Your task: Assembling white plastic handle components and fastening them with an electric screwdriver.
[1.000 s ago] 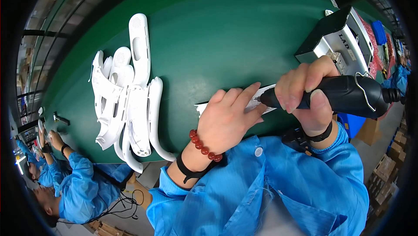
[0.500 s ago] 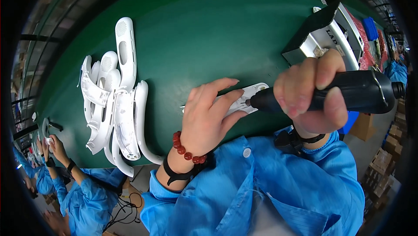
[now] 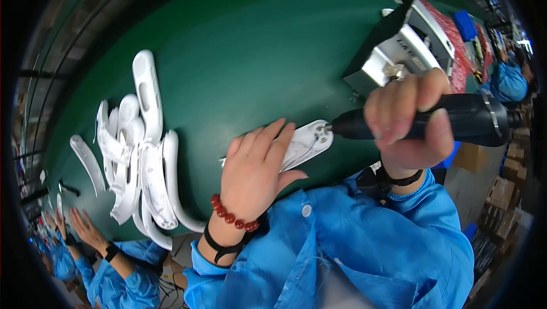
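My right hand (image 3: 407, 121) is wrapped around a black electric screwdriver (image 3: 476, 120), held nearly level with its tip pointing left. The tip meets the far right end of a white plastic shell (image 3: 307, 145), beside small round metal spots. Across the left part of this shell lies my left hand (image 3: 253, 164), fingers stretched out and thumb spread away; it covers much of the piece. A thin lead or wire appears to run along the shell's inside.
Left on the green table (image 3: 256, 52) lies a pile of curved white shells (image 3: 152, 181), with a single shell (image 3: 88, 164) beside it. A black-and-silver box (image 3: 379, 50) holding small parts stands at the right. A co-worker's hand (image 3: 88, 230) is at the lower left.
The screwdriver tip has shifted from the shell's middle to its right end. My left thumb has spread away from the shell. A separate shell now lies left of the pile, near the co-worker's hands.
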`<state>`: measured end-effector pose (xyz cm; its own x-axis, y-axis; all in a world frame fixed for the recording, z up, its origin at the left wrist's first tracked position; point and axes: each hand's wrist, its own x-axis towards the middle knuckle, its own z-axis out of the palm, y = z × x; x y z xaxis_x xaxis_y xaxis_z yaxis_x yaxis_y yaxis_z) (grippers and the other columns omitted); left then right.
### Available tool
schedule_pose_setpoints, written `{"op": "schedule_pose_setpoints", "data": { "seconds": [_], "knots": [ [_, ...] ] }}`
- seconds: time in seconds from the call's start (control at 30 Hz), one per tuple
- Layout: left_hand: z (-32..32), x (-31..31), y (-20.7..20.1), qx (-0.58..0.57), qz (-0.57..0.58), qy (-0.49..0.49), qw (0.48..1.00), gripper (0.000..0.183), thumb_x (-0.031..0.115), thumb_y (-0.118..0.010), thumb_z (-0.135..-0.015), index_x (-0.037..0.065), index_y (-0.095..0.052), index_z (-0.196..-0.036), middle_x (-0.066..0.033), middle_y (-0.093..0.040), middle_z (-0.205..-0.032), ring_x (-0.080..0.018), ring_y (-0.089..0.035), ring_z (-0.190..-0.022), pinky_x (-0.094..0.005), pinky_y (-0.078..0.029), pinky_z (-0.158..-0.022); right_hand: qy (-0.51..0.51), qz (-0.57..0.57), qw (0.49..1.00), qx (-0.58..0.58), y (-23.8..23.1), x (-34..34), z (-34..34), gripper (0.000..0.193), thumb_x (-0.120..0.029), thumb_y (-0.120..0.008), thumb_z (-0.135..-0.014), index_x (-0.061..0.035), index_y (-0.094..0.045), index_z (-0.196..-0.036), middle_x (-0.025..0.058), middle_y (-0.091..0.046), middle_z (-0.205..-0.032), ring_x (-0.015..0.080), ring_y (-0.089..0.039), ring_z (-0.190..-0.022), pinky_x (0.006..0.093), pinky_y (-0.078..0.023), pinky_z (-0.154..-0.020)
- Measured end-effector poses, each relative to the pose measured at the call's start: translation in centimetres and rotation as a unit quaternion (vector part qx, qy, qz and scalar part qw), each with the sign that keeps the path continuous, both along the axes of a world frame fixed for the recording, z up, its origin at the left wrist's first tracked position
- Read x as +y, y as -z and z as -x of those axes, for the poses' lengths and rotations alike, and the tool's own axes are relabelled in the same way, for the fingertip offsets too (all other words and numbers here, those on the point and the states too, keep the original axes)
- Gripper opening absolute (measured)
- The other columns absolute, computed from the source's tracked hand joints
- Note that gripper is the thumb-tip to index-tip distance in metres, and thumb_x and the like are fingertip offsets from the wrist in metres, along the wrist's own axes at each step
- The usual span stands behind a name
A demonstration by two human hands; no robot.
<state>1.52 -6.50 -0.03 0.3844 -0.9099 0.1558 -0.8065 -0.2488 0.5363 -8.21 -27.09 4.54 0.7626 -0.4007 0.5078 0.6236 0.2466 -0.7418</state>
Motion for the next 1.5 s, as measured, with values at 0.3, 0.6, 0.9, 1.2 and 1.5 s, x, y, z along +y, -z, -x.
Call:
{"op": "schedule_pose_setpoints", "data": {
  "seconds": [0.3,0.6,0.9,1.2,1.5],
  "knots": [
    [-3.9,-7.5,-10.0,-0.126,0.031,-0.038,0.991,0.056,0.020,-0.076,-0.074,0.004,-0.057,-0.124,-0.0160,-0.061,-0.121,-0.0344,-0.056,-0.111,-0.0414,-0.045,-0.094,0.192,0.081,0.978,-0.021,-4.2,-6.9,6.1,0.018,-0.025,-0.045,-0.095,-0.0078,-0.045,-0.098,0.0064,-0.054,-0.071,0.0129,-0.046,-0.051,0.0303,-0.041,-0.054],
    [-36.8,-23.7,4.4,-0.399,-0.177,-0.100,0.894,0.063,0.004,-0.054,-0.084,0.012,-0.036,-0.144,-0.0149,-0.038,-0.147,-0.0353,-0.041,-0.133,-0.0434,-0.035,-0.110,0.212,0.020,0.977,0.002,-3.8,-6.0,6.1,0.020,-0.026,-0.053,-0.091,-0.0106,-0.041,-0.094,0.0014,-0.053,-0.065,0.0088,-0.048,-0.047,0.0255,-0.042,-0.048],
    [-29.7,-20.7,0.0,-0.259,-0.157,-0.167,0.938,0.025,0.009,-0.060,-0.082,0.007,-0.059,-0.106,-0.0185,-0.056,-0.111,-0.0413,-0.060,-0.095,-0.0479,-0.051,-0.080,0.201,0.058,0.976,0.067,-2.5,-7.9,5.0,0.023,-0.027,-0.056,-0.091,-0.0112,-0.041,-0.096,0.0036,-0.056,-0.068,0.0118,-0.050,-0.048,0.0290,-0.043,-0.050],
    [-8.9,-7.9,-5.8,-0.199,-0.153,-0.079,0.965,0.033,-0.007,-0.063,-0.073,0.004,-0.046,-0.099,-0.0177,-0.050,-0.102,-0.0411,-0.057,-0.089,-0.0457,-0.049,-0.070,0.198,0.083,0.975,0.057,-1.8,-7.4,5.2,0.020,-0.024,-0.054,-0.093,-0.0089,-0.042,-0.098,0.0073,-0.054,-0.066,0.0145,-0.049,-0.053,0.0311,-0.043,-0.053],
    [-0.9,-1.7,-4.2,-0.029,-0.010,-0.054,0.998,0.049,0.015,-0.080,-0.064,0.005,-0.059,-0.107,-0.0197,-0.048,-0.133,-0.0395,-0.049,-0.119,-0.0473,-0.041,-0.099,0.152,0.123,0.979,0.050,-0.9,-9.3,8.1,0.014,-0.022,-0.050,-0.093,-0.0088,-0.045,-0.093,0.0052,-0.050,-0.071,0.0129,-0.045,-0.060,0.0297,-0.035,-0.057]
  ]
}}
